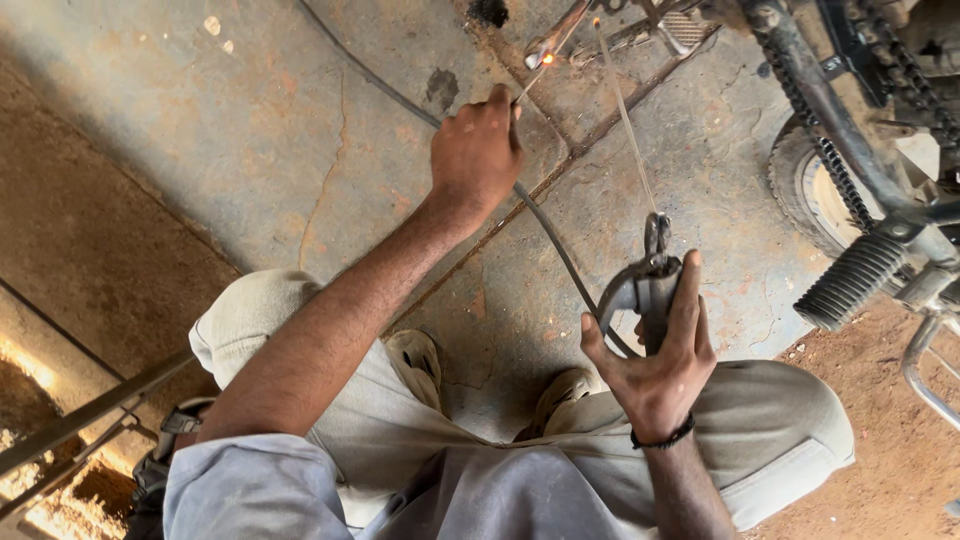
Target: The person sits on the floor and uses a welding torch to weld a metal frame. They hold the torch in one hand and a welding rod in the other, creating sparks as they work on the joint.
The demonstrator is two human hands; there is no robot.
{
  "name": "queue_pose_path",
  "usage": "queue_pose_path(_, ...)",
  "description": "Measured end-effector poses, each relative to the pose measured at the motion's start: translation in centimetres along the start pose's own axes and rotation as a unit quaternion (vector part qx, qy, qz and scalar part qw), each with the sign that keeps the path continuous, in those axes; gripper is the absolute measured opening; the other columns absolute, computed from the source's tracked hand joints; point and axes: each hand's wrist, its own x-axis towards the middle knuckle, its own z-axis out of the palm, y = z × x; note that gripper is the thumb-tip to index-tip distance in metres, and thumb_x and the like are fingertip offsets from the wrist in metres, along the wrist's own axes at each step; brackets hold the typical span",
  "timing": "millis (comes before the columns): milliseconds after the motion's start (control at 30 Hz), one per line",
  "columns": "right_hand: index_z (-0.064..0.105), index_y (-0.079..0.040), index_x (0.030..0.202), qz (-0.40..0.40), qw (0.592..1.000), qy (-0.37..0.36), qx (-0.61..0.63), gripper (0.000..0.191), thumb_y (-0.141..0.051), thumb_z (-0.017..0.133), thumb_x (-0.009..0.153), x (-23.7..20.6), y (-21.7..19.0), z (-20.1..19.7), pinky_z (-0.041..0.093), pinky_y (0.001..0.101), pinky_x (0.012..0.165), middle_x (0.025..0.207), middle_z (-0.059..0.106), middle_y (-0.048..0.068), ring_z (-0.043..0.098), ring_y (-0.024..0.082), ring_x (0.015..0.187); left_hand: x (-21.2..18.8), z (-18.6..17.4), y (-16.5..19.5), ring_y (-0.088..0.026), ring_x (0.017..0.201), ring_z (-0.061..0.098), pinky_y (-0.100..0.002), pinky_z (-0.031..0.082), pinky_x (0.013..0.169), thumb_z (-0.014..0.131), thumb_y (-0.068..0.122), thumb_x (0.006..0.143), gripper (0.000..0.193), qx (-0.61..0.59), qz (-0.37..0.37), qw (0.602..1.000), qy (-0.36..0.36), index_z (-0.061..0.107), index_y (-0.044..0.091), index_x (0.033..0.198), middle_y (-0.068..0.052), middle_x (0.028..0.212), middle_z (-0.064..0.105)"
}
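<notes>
Down on cracked concrete: right hand (655,365) wrapped around grey metal electrode holder (645,285) with long thin rod (625,115), left hand (477,155) pinching glowing-tipped thin wire (533,78).

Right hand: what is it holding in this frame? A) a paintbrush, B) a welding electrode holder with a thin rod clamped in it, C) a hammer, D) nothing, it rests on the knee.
B: the right hand grips a grey electrode holder, and a thin welding rod runs from its clamp up to a glowing point by the motorcycle frame, while the left hand holds a thin wire nearby.
</notes>
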Motion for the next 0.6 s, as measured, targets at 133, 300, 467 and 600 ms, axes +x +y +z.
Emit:
queue_pose_path(133, 0.034, 0.002, 0.163, 0.024, 1.0, -0.007, -0.01, 0.112, -0.046, 0.09, 0.08, 0.83, -0.31, 0.22, 0.058, 0.0324, 0.059, 0.088, 0.06, 0.007, 0.062, 0.015, 0.068, 0.06, -0.11, -0.17, -0.028, 0.064, 0.076, -0.042, 0.061, 0.049, 0.068, 0.01, 0.088, 0.024, 0.016, 0.021, 1.0, 0.016, 0.061, 0.0, 0.109, -0.015, 0.073, 0.072)
queue_pose_path(300, 0.034, 0.002, 0.162, 0.026, 1.0, -0.01, -0.007, 0.111, -0.044, 0.091, 0.079, 1.12, -0.73, 0.16, 0.058, 0.0331, 0.06, 0.089, 0.061, 0.007, 0.063, 0.015, 0.068, 0.1, -0.03, -0.33, -0.028, 0.065, 0.076, -0.043, 0.061, 0.049, 0.067, 0.007, 0.094, 0.017, 0.012, -0.008, 1.0, -0.018, 0.061, 0.001, 0.109, -0.015, 0.071, 0.071)
queue_pose_path(467, 0.032, 0.002, 0.163, 0.011, 1.0, -0.011, -0.008, 0.111, -0.047, 0.09, 0.082, 0.84, -0.47, 0.18, 0.058, 0.0311, 0.058, 0.086, 0.06, 0.005, 0.063, 0.015, 0.07, 0.07, 0.31, -0.4, -0.022, 0.063, 0.075, -0.039, 0.061, 0.043, 0.061, 0.001, 0.095, 0.025, -0.003, -0.025, 0.999, -0.031, 0.061, 0.0, 0.121, -0.015, 0.075, 0.07)
queue_pose_path(600, 0.032, 0.002, 0.163, 0.013, 1.0, -0.008, -0.002, 0.111, -0.047, 0.089, 0.082, 0.66, -0.18, 0.18, 0.058, 0.0312, 0.058, 0.085, 0.059, 0.005, 0.063, 0.014, 0.07, 0.06, 0.65, -0.42, -0.023, 0.067, 0.074, -0.039, 0.061, 0.047, 0.065, 0.002, 0.09, 0.034, 0.046, 0.007, 0.999, 0.019, 0.06, -0.002, 0.124, -0.017, 0.077, 0.07)
